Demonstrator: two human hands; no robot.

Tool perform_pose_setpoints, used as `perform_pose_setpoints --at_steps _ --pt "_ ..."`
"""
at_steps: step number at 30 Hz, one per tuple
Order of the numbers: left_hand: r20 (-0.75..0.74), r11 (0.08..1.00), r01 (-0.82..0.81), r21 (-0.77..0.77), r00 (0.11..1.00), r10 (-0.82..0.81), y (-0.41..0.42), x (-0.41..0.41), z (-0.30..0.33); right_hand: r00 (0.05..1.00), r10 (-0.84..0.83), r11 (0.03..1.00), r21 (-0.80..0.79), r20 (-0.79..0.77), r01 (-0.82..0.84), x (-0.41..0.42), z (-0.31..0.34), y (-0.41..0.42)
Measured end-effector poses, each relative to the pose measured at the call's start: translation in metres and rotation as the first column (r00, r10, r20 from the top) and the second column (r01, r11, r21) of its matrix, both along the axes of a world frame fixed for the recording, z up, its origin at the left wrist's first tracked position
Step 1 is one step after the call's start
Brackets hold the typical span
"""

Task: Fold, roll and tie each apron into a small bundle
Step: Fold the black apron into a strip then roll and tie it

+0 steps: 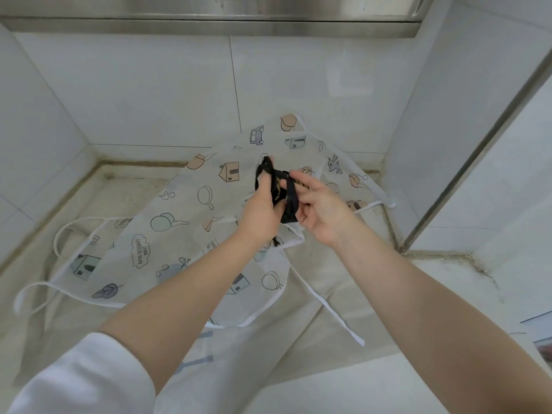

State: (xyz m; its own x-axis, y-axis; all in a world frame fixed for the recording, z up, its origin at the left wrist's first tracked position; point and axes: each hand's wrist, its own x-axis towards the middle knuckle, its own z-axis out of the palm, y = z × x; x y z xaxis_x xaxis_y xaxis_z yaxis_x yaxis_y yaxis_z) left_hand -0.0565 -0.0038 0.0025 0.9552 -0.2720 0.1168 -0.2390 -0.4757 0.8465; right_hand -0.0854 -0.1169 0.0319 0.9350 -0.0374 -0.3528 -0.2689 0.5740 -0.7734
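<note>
A small black apron bundle point(279, 191) with gold markings is held up in the air between both hands. My left hand point(261, 210) grips its body, thumb on top. My right hand point(321, 201) pinches a black strap that loops around the bundle. Below them a white apron point(179, 222) printed with houses, leaves and cars lies spread flat on the countertop, its white ties point(334, 312) trailing out to the left and right.
The beige countertop point(343, 279) sits in a tiled alcove with white walls point(149, 91) behind and at both sides. A steel shelf edge point(209, 25) runs overhead. A metal-trimmed wall corner point(466, 174) juts in at the right.
</note>
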Motion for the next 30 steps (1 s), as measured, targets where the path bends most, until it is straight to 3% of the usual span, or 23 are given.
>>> perform_pose_setpoints --at_steps 7,11,14,19,24,27,30 --pt "-0.036 0.978 0.16 0.136 0.987 -0.157 0.0 0.004 -0.002 0.99 -0.096 0.995 0.013 -0.108 0.098 0.002 -0.01 0.002" --pt "0.027 0.95 0.108 0.292 0.992 -0.121 -0.004 -0.002 -0.004 0.987 -0.102 0.972 -0.224 -0.12 0.073 0.003 -0.011 0.005" --pt "0.064 0.942 0.079 0.326 0.992 -0.105 -0.005 -0.003 0.001 0.991 -0.106 0.878 -0.476 -0.085 0.053 0.0 -0.005 0.006" --pt "0.076 0.939 0.072 0.336 0.992 -0.103 -0.002 0.004 0.005 0.996 -0.003 0.832 -0.553 0.089 0.052 -0.006 0.002 0.005" --pt "-0.003 0.983 0.112 0.147 0.994 -0.113 -0.001 -0.004 0.0 0.996 -0.083 0.76 -0.644 0.042 0.091 0.0 0.003 0.008" --pt "-0.096 0.99 0.079 -0.12 0.991 -0.091 0.003 -0.006 -0.003 0.995 -0.074 0.869 -0.494 -0.064 0.033 0.004 0.002 0.002" --pt "-0.157 0.961 0.072 -0.266 0.981 -0.117 0.007 -0.007 -0.002 0.992 0.023 0.966 -0.252 -0.124 -0.054 0.005 -0.005 -0.013"
